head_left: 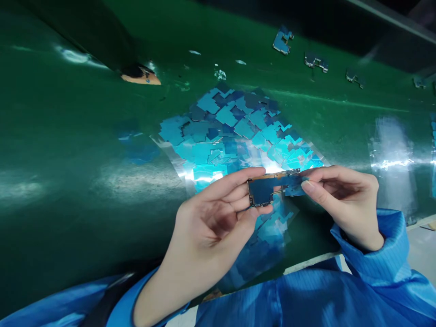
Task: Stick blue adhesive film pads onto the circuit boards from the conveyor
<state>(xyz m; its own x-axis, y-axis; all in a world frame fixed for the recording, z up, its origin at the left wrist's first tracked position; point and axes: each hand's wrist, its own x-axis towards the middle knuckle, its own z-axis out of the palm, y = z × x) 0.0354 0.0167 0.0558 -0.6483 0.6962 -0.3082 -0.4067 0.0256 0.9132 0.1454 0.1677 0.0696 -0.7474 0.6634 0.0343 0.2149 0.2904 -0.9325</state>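
Note:
My left hand (218,222) grips a small circuit board (261,192) by its left end, between thumb and fingers. Blue film covers much of the board's face, and small metal parts show along its edges. At the board's right end, my right hand (335,190) pinches a piece of blue film (293,186) between thumb and forefinger. Whether that film is stuck down or partly lifted there, I cannot tell. Under both hands, many cut blue film pieces (226,116) lie overlapping on clear sheeting on the green table surface (85,136).
Along the back lie a board with blue film (282,41), a narrow board (316,62) and another narrow board (354,78), with more at far right. A dark post with a torn brown base (141,75) stands at back left. Clear sheeting (391,159) lies at right.

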